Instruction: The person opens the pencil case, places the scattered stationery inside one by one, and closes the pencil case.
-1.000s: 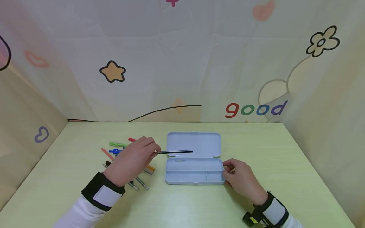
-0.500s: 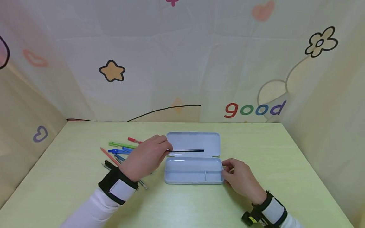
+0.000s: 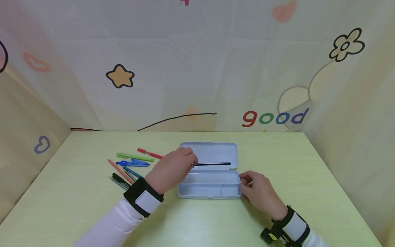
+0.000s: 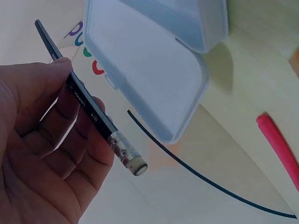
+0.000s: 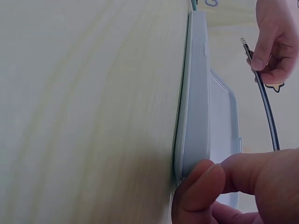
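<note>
While the left hand (image 3: 171,170), thumb and fingers closed together, pinches a dark pencil with a silver ferrule (image 4: 93,109) above the open, pale blue plastic pencil case (image 3: 200,191), it hides part of the case's left side. Left of the case, slender pens and pencils (image 3: 119,179) disappear behind a black wrist strap (image 3: 133,192). The pencil's small lettering is hard to read; behind the case, cloth (image 3: 185,85) says "good". The right hand (image 3: 261,192), fingers curled, grips the case's right end.

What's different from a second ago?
The left hand has carried the pencil rightward, uncovering more of the red pen. Nothing was released. The right hand stayed at the right end of the open case, which kept its place.
</note>
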